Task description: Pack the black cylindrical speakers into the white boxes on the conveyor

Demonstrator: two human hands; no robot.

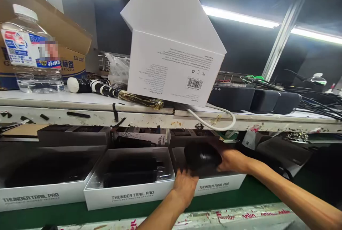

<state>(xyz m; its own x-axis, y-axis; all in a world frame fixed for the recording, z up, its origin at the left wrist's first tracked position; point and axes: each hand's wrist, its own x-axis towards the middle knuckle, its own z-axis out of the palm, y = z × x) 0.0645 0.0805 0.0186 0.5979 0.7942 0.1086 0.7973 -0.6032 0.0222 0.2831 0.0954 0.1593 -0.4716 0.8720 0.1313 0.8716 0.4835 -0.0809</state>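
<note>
A rounded black speaker point(203, 156) is at the right-hand white open box point(223, 187), tilted over its opening. My right hand point(233, 159) is wrapped round the speaker's right side. At the box's left front edge is my left hand point(185, 186), its fingers bent over the rim; their tips are dark and it is unclear whether they touch the speaker. Left of it stands a second open white box point(132, 196) with black items inside. Another such box point(32, 198), dark inside, sits at the far left.
Above the boxes runs a white shelf point(88, 114). It carries a water bottle point(33, 52), a tape-wrapped rod point(104, 88), an opened white carton point(173, 69), a white cable loop point(229, 126) and dark speakers point(232, 98). More boxes point(74, 135) stand behind, on the green surface point(69, 215).
</note>
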